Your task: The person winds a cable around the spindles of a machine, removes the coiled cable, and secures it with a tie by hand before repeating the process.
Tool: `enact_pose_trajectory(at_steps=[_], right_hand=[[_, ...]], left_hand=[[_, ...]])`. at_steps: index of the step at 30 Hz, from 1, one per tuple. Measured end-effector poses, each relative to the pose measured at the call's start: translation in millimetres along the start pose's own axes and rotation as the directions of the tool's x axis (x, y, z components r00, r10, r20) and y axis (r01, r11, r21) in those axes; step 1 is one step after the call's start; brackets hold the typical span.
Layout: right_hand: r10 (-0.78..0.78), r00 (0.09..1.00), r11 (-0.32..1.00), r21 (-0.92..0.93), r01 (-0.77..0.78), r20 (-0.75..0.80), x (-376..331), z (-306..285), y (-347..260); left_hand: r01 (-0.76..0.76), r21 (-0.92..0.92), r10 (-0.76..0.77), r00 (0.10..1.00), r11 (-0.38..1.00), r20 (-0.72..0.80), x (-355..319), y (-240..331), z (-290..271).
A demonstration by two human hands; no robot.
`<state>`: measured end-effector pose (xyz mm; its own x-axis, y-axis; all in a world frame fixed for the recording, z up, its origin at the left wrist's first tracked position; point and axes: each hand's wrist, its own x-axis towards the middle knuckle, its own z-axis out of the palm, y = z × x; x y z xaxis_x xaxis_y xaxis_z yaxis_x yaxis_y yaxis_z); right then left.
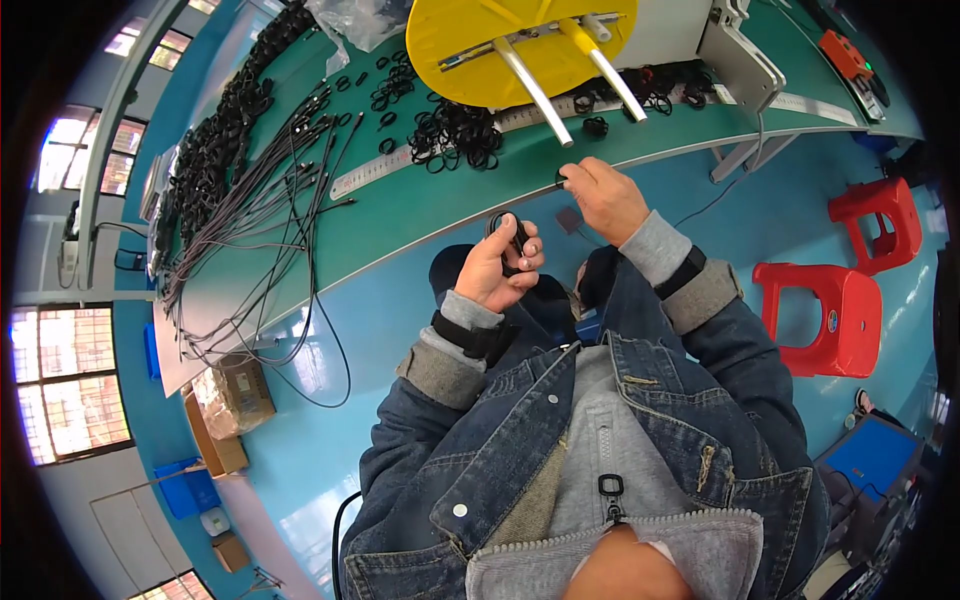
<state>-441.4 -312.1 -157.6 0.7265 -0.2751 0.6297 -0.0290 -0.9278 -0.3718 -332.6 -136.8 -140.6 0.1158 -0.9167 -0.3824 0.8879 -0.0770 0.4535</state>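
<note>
My left hand (492, 268) is closed around a small coil of black cable (520, 242), with the thumb pressed on its top. To its right and a little farther off, my right hand (610, 203) pinches a thin black loop or strand (560, 179) between thumb and fingertips. Whether that strand joins the coil cannot be made out. Both hands are in front of the green table's (440, 208) near edge. Beyond them lies a heap of small black loops (455, 138). Above the table stands a yellow disc (465, 75) with two pale rods pointing toward me.
Long dark cables (265, 215) spread over the table's left side and hang past its edge. A metal ruler (370, 174) lies along the table. Red stools (835, 325) stand at the right. A cardboard box (230, 395) sits on the floor at the left.
</note>
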Motion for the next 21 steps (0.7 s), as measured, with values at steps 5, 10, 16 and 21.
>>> enact_pose_trajectory(at_steps=[5,10,16,21], right_hand=[[-0.139,0.989,0.99,-0.026,0.138,-0.039,-1,-5,0],[0.217,0.973,0.846,0.48,-0.23,0.083,2,-8,-17],[0.148,0.516,-0.213,0.536,-0.817,0.844,-13,-29,-46],[0.255,0.621,-0.245,0.671,-0.7,0.741,-24,-30,-50]], left_hand=[[0.0,0.015,0.001,1.0,1.0,-0.021,-2,-4,4],[-0.236,0.287,0.279,0.953,0.929,-0.12,-1,-11,15],[-0.266,0.583,0.315,0.949,0.768,0.018,-9,-7,19],[-0.242,0.609,0.369,0.925,0.756,-0.09,-7,-4,18]])
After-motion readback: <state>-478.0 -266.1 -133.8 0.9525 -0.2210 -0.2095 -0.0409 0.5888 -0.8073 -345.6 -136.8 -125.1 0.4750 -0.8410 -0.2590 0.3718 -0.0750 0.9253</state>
